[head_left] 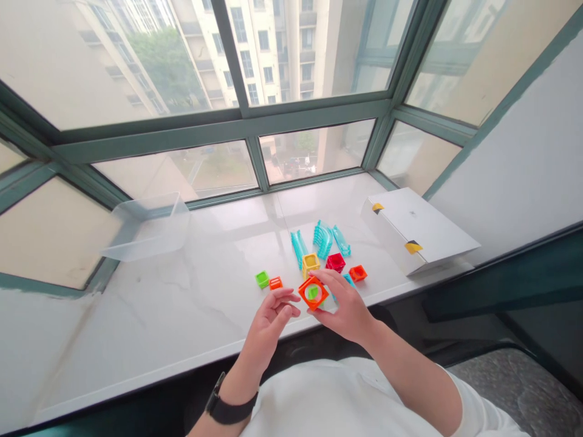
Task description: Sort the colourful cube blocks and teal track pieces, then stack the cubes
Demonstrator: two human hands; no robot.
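Note:
My right hand (342, 307) grips an orange toy block (302, 290) between thumb and fingers, tilted up above the sill's front edge. Through the block's round hole some green shows. My left hand (274, 314) is just left of that block, fingers loosely curled and apart, holding nothing. Beyond the left fingers lie a second orange block (276, 283) and a green block (262, 279). Behind my right hand stand a yellow block (311, 262) and red blocks (336, 262). Another orange block (357, 273) sits to the right, beside a blue piece (348, 280) partly hidden by the hand.
Several turquoise track pieces (323, 240) lie behind the blocks. A clear plastic bin (150, 233) stands at the left, near the window. At the right is a white box (421, 227) with yellow-and-black tabs. Window frames (314, 121) bound the white sill (204, 291) at the back.

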